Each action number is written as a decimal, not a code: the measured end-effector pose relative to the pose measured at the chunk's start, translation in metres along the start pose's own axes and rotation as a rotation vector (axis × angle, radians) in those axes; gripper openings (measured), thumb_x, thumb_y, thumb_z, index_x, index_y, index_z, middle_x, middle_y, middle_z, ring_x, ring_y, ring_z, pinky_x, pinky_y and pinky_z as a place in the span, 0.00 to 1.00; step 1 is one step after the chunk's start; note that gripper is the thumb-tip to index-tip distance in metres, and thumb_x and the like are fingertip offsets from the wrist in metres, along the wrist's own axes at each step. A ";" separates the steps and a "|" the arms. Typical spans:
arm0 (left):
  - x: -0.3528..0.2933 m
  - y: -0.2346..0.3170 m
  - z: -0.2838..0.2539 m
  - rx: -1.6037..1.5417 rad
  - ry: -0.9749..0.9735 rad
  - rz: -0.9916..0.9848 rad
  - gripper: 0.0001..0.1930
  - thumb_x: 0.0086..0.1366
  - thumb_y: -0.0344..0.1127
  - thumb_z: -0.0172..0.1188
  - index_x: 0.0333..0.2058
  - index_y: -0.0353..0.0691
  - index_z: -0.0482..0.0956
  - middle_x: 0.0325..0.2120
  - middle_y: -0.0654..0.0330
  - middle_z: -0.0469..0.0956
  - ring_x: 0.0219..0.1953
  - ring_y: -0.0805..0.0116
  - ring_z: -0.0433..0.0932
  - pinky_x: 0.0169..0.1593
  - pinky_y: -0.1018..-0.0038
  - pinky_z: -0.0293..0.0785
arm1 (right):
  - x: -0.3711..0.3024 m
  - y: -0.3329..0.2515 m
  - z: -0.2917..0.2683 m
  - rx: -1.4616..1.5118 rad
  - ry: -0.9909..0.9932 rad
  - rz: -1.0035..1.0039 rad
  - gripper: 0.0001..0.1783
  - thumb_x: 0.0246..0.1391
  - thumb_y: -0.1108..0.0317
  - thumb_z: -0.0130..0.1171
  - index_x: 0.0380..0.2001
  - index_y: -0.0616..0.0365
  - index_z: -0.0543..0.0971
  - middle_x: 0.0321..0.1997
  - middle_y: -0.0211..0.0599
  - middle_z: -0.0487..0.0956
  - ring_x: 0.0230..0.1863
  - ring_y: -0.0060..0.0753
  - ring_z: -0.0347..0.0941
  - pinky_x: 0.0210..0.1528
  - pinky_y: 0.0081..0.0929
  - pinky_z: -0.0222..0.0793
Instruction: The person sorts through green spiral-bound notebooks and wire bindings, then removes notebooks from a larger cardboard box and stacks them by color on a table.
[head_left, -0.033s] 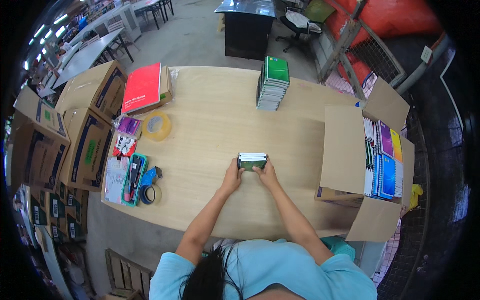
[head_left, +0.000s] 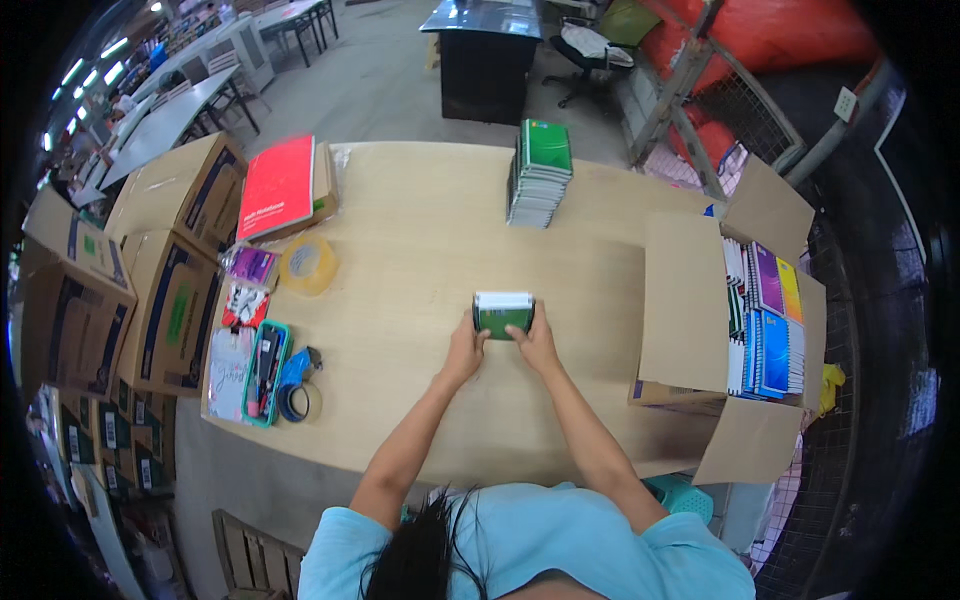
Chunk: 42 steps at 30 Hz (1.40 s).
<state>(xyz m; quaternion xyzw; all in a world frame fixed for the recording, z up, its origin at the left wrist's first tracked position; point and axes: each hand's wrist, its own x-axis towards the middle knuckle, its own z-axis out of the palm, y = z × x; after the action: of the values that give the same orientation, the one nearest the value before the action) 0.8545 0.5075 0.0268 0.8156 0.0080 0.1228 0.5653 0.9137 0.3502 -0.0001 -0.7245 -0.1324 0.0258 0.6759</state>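
Between my two hands is a small stack of green notebooks [head_left: 504,320], held above the middle of the wooden table [head_left: 420,240]. Its white page edges are at the far side, and the green cover faces me. My left hand [head_left: 466,345] grips the stack's left side, and my right hand [head_left: 537,343] grips its right side. Both thumbs press on the cover. Farther away stands a tall pile of green notebooks [head_left: 546,148]. To the right, an open cardboard box [head_left: 685,300] holds upright spiral notebooks [head_left: 772,350] with blue, purple and yellow covers.
Along the table's left side lie a red notebook [head_left: 280,185], a yellow tape roll [head_left: 308,266], a teal tray [head_left: 262,372] with stationery and a dark tape roll [head_left: 297,402]. Cardboard boxes [head_left: 170,310] are stacked beyond the left edge. A black desk [head_left: 488,75] stands past the far edge.
The held notebooks have tipped, so more of the green cover shows and their page edges look like one band. Both hands keep their grip. The whole view has shifted slightly.
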 end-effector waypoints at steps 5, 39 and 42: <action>0.185 0.057 -0.026 0.008 0.018 0.039 0.24 0.57 0.36 0.67 0.50 0.31 0.73 0.38 0.49 0.80 0.39 0.61 0.81 0.42 0.69 0.76 | 0.161 -0.131 -0.024 -0.081 0.247 -0.105 0.28 0.40 0.73 0.73 0.46 0.65 0.72 0.44 0.45 0.79 0.48 0.35 0.77 0.50 0.30 0.71; 0.366 0.089 0.056 -0.843 -0.306 -0.392 0.39 0.69 0.68 0.35 0.64 0.39 0.61 0.64 0.53 0.62 0.65 0.56 0.60 0.67 0.55 0.54 | 0.376 -0.082 -0.114 -0.037 0.018 0.322 0.57 0.56 0.26 0.40 0.64 0.76 0.55 0.63 0.64 0.65 0.65 0.49 0.63 0.60 0.41 0.65; 0.344 0.087 0.044 -0.739 -0.283 -0.336 0.49 0.63 0.75 0.33 0.69 0.41 0.43 0.71 0.55 0.41 0.72 0.55 0.39 0.70 0.51 0.36 | 0.351 -0.107 -0.096 -0.202 0.204 0.296 0.65 0.50 0.21 0.42 0.64 0.80 0.51 0.67 0.68 0.58 0.71 0.54 0.54 0.69 0.40 0.52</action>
<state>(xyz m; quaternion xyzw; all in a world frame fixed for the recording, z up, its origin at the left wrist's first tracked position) 1.1866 0.4876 0.1581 0.5545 0.0186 -0.0895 0.8271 1.2558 0.3423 0.1629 -0.7990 0.0427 0.0381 0.5986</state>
